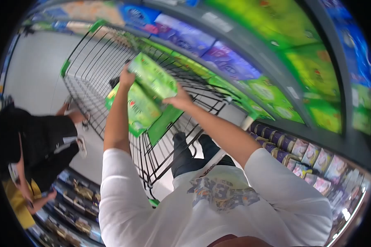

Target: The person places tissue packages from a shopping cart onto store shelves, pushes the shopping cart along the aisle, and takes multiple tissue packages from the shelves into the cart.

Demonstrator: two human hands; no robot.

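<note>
Fingers, two sets: left hand (127, 77) gripped one end of a green pack (153, 75), right hand (179, 99) the other. Pack: held at the shopping cart (65, 68), just beside a second green pack (143, 108); contact unclear. Step, as I judged it: positioning the pack in the cart. Next move seemingly called for level lowering, both ends supported.

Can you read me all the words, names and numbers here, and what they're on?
No whole word or number is clear enough to read.
White shirt: big letters, too creased and blurred.
Held green pack: print blurred.
Lower green pack: print blurred.
Purple packs on the shelf: print blurred.
Shelf tags: too small.
</note>
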